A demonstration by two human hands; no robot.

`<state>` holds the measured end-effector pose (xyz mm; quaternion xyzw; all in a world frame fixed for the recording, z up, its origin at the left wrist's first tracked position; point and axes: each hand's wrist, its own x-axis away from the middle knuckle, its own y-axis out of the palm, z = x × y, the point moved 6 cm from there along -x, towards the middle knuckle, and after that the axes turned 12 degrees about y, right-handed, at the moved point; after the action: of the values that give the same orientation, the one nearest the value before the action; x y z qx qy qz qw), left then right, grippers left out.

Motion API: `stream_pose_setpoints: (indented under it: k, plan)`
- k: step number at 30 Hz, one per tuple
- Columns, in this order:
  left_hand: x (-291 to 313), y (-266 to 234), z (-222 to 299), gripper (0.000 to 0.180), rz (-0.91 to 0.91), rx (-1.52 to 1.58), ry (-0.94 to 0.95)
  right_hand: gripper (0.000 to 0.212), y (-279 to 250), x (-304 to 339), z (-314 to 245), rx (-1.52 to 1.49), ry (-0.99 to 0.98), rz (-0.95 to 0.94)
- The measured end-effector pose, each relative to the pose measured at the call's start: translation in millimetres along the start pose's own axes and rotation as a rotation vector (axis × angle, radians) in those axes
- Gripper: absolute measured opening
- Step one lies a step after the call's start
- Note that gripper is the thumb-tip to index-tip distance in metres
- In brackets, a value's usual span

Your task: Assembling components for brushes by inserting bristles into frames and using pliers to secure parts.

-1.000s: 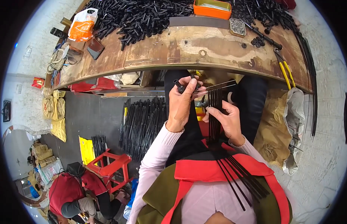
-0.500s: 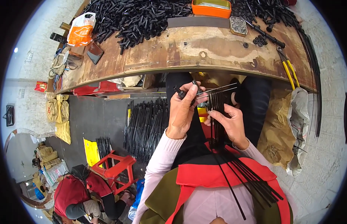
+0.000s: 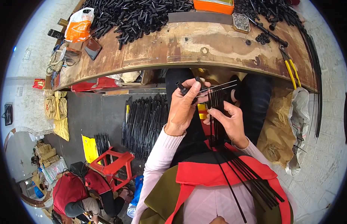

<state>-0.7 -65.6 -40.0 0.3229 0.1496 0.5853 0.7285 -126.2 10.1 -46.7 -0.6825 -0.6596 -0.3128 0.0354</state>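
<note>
Over my lap, my left hand (image 3: 181,112) is closed on small black tubular fittings (image 3: 180,86), their ends poking out between the fingers. Two thin silvery rods (image 3: 226,84) extend rightward from that hand and cross the tops of the black rods. A bundle of thin black rods (image 3: 217,100) stands in front of my right hand (image 3: 230,121), gripped between its thumb and fingers. The rods' lower ends fan out across my red and olive apron (image 3: 209,173). How the silvery rods meet the fittings is hidden by my left fingers.
A wooden bench (image 3: 151,56) ahead bears a heap of black tubular parts (image 3: 136,18), an orange box (image 3: 212,6) and yellow-handled pliers (image 3: 290,71). More black rods (image 3: 143,125) stand at left, near a red stool (image 3: 115,164) and another person (image 3: 70,190). Sacking (image 3: 276,130) lies right.
The view has shifted slightly. My left hand and the fittings in it have tilted up a little; my right hand keeps its hold on the black rods.
</note>
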Motion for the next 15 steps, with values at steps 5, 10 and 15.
stream_pose_setpoints:
  k: [5, 10, 15]
  plan:
    - [1, -3, 0, 0.041, 0.006, -0.011, 0.082, 0.019, 1, 1, 0, -0.007, -0.006, 0.004]
    - [0, -5, -1, 0.039, -0.002, -0.001, 0.109, 0.018, 0, 3, 2, 0.001, -0.012, -0.014]
    - [1, -9, -2, 0.028, -0.025, -0.027, 0.058, 0.018, 1, 1, 1, -0.002, -0.004, -0.01]
